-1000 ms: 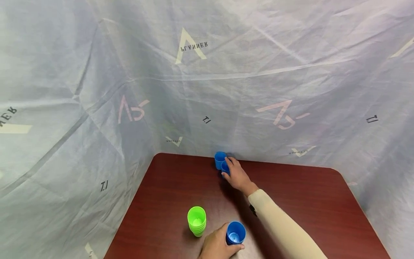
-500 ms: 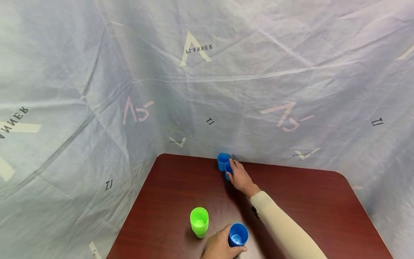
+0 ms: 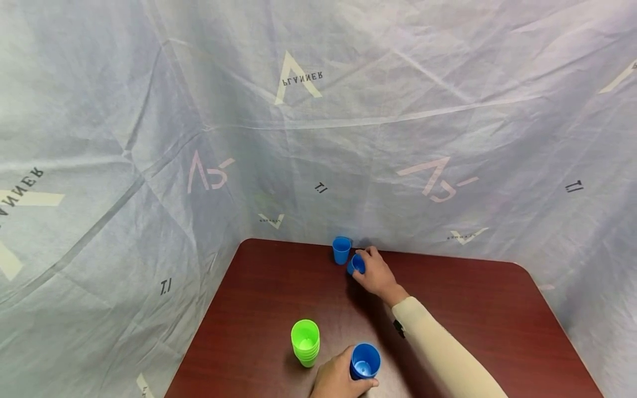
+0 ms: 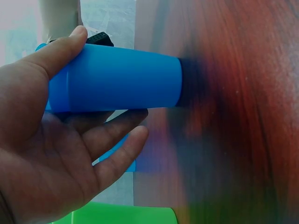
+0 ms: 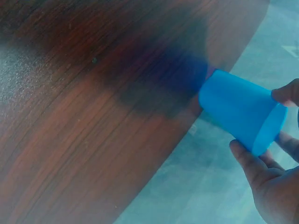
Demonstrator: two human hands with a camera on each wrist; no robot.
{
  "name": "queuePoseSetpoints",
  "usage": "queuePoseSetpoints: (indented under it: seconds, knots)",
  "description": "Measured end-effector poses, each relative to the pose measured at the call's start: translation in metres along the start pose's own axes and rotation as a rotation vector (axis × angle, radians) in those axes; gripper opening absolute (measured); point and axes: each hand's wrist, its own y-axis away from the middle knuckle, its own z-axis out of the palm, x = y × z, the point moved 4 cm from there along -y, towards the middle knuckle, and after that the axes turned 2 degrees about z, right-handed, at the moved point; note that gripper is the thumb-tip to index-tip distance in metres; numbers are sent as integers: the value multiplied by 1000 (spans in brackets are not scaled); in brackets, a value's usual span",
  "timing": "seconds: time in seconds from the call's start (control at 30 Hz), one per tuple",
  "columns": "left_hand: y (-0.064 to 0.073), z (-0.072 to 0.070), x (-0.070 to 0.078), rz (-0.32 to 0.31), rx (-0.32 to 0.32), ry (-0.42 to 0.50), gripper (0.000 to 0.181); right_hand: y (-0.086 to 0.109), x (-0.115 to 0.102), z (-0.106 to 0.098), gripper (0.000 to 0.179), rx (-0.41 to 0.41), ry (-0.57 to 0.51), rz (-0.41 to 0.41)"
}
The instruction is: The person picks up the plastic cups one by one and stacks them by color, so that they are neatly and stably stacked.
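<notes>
Near the front of the table, my left hand holds an upright blue cup. In the left wrist view the thumb lies along one side of this cup and the fingers reach behind it. My right hand is stretched to the far edge, pinching a second blue cup by its rim. The right wrist view has fingertips and thumb on the rim of that cup, its base close to the wood. Just left of it stands a third blue cup.
A stack of green cups stands left of my left hand. The reddish-brown table ends at a grey printed fabric sheet, which hangs behind it and along the sides.
My right hand has shifted slightly right with its blue cup, opening a gap from the third blue cup, which it overlapped before. My left hand keeps its hold in the same place.
</notes>
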Motion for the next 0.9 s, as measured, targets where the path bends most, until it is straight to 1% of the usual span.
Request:
queuePoseSetpoints:
  seconds: [0.13,0.27,0.57,0.77,0.9]
  knots:
    - [0,1,-1,9,21,-8,80,5,-1,-6,61,32,-39,-15]
    - [-1,2,-2,9,22,-7,80,10,-4,-13,58,66,-58,-32]
    - [1,1,-3,22,27,3,82,21,-11,-28,54,116,-56,-70]
    - [2,0,-2,31,37,6,81,27,-19,-40,51,169,-55,-126]
    - [3,0,-1,36,37,12,81,33,-23,-48,52,187,-62,-135]
